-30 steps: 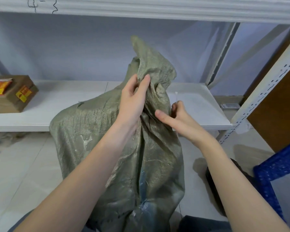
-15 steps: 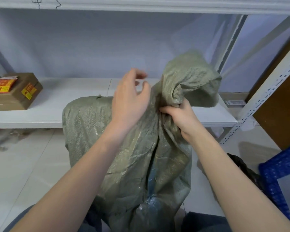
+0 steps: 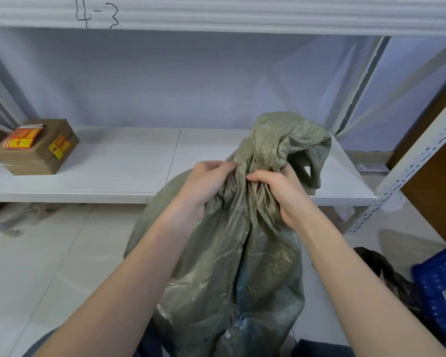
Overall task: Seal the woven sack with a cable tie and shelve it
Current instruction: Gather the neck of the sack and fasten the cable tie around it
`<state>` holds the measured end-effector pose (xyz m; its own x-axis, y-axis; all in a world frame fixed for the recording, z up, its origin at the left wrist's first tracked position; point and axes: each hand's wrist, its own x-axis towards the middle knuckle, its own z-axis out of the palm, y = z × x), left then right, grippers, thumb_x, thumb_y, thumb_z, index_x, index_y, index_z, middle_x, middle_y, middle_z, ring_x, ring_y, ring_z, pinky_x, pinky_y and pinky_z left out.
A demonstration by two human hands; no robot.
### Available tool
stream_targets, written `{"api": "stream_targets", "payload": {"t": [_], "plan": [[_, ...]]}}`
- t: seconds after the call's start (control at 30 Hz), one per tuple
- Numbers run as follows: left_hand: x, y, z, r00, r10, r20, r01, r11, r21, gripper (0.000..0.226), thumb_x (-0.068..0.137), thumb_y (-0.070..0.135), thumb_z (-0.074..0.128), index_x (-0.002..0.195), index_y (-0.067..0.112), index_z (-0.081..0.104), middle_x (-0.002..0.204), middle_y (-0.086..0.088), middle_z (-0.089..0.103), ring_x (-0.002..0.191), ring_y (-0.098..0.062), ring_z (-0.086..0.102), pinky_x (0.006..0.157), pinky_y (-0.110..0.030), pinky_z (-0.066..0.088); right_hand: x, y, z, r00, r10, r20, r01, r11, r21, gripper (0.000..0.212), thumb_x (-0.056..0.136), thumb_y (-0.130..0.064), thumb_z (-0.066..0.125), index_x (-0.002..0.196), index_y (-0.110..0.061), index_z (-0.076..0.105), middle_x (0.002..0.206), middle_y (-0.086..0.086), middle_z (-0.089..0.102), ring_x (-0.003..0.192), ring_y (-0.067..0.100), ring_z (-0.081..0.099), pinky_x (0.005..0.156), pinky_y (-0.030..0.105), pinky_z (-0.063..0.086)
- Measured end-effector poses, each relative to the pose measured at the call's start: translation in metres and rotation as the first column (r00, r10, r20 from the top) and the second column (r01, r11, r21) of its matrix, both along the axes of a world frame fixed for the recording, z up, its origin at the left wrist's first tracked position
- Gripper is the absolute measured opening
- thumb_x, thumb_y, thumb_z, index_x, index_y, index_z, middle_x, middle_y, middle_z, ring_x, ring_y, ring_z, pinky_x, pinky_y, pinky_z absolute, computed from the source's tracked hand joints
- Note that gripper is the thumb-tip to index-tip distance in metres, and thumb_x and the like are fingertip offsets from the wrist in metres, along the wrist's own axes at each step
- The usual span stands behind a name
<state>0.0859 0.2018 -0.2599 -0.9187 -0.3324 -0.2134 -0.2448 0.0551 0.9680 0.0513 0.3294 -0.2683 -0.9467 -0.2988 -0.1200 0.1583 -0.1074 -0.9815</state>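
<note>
Both hands (image 3: 204, 186) (image 3: 281, 194) now clutch one sack (image 3: 232, 253).

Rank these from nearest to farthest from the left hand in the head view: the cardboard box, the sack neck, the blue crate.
1. Sack neck, gripped by the left hand.
2. Cardboard box, left end of the shelf.
3. Blue crate, lower right on the floor.

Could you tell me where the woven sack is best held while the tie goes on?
Judging by its shape, hold the woven sack at its bunched neck, where the left hand and right hand already squeeze it. Come from either side, below the floppy top.
</note>
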Motion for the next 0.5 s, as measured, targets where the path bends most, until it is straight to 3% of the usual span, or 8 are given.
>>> {"api": "stream_targets", "payload": {"t": [0.1,0.2,0.23,0.3,0.4,0.5], "plan": [[-0.003,-0.004,-0.001,0.968,0.171,-0.184,-0.119,0.957,0.265,0.006,0.088,0.013,0.061,0.082,0.013,0.061,0.074,-0.004,0.069,0.064,-0.015,0.067,0.062,-0.026,0.054,-0.006,-0.001,-0.003,0.999,0.021,-0.027,-0.02,1.0,0.021,0.064,0.077,-0.013,0.072,0.134,-0.012,0.041,0.122,0.003,0.063,0.11,0.015,0.061,0.099,0.037,0.047],[-0.004,-0.004,0.001,0.942,0.179,-0.284,-0.03,0.887,0.461,0.008,0.086,0.006,0.056,0.091,0.011,0.058,0.081,-0.008,0.068,0.073,-0.02,0.067,0.07,-0.033,0.055,-0.006,-0.003,-0.001,0.994,0.106,-0.033,-0.104,0.993,0.057,0.091,0.062,-0.044,0.081,0.138,-0.018,0.039,0.13,-0.005,0.059,0.117,0.009,0.056,0.106,0.035,0.041],[-0.002,-0.002,0.003,0.936,0.149,-0.319,0.035,0.863,0.504,0.012,0.086,0.003,0.052,0.095,0.011,0.057,0.084,-0.01,0.067,0.076,-0.021,0.066,0.073,-0.034,0.055,-0.006,-0.004,-0.001,0.989,0.141,-0.037,-0.138,0.988,0.067,0.091,0.058,-0.05,0.081,0.135,-0.019,0.044,0.128,-0.006,0.061,0.117,0.008,0.057,0.104,0.033,0.042],[0.001,0.003,0.007,0.925,0.075,-0.372,0.158,0.815,0.557,0.02,0.087,0.004,0.044,0.102,0.007,0.055,0.09,-0.011,0.065,0.084,-0.022,0.065,0.078,-0.031,0.054,-0.001,-0.007,0.002,0.979,0.199,-0.053,-0.196,0.979,0.058,0.065,0.061,-0.047,0.075,0.119,-0.022,0.058,0.117,-0.009,0.067,0.11,0.005,0.061,0.096,0.025,0.047],[0.004,0.003,0.009,0.897,-0.063,-0.437,0.314,0.788,0.53,0.034,0.095,0.02,0.034,0.113,0.004,0.058,0.107,-0.013,0.066,0.102,-0.023,0.062,0.093,-0.033,0.05,0.003,-0.006,0.003,0.985,0.172,-0.025,-0.173,0.984,-0.042,0.033,0.068,-0.028,0.075,0.099,-0.018,0.067,0.1,-0.005,0.073,0.098,0.009,0.068,0.085,0.024,0.052],[0.0,0.0,0.008,0.907,-0.116,-0.405,0.214,0.955,0.206,0.03,0.097,0.019,0.035,0.108,0.015,0.062,0.108,-0.003,0.068,0.101,-0.014,0.064,0.089,-0.029,0.051,0.001,-0.005,0.003,1.0,0.013,0.017,-0.012,0.996,-0.086,0.031,0.073,-0.002,0.073,0.103,-0.003,0.065,0.094,0.007,0.073,0.087,0.017,0.071,0.078,0.03,0.057]]}}
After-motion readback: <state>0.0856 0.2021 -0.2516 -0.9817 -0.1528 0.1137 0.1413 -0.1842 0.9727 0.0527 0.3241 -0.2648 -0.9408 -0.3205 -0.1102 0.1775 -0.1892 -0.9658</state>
